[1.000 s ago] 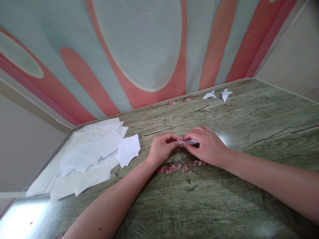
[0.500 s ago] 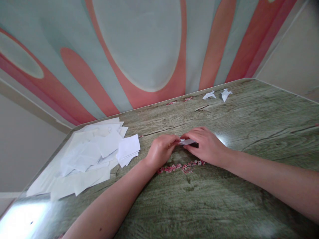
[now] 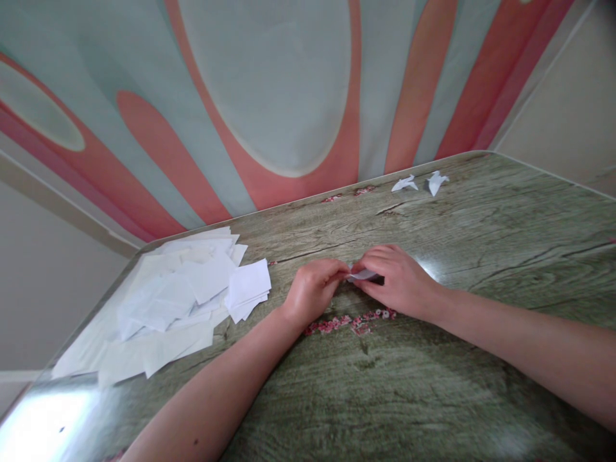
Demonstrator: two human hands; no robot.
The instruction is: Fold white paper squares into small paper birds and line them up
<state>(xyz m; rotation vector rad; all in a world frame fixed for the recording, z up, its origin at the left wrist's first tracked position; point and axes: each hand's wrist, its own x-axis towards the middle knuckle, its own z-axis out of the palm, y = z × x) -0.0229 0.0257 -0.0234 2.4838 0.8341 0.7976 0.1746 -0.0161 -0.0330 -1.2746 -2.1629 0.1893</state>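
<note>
A small folded piece of white paper (image 3: 364, 274) is held just above the wood-patterned table (image 3: 366, 398), between my two hands. My left hand (image 3: 317, 285) pinches its left end with closed fingertips. From the other side, my right hand (image 3: 397, 279) grips the paper between thumb and fingers, with the fingertips of both hands almost meeting. Much of the paper is hidden by the fingers, so its exact folded shape cannot be made out.
To the left lies a wide, loose pile of white sheets (image 3: 168, 298). A small stack of square papers (image 3: 249, 285) overlaps its right edge. Near the far edge sit two folded paper birds (image 3: 404, 183) (image 3: 437, 183). A patterned wall (image 3: 269, 96) rises behind the table.
The fingertips have drawn slightly closer on the folded paper, and less of its white left end shows between them. Both arms stay nearly in place.
</note>
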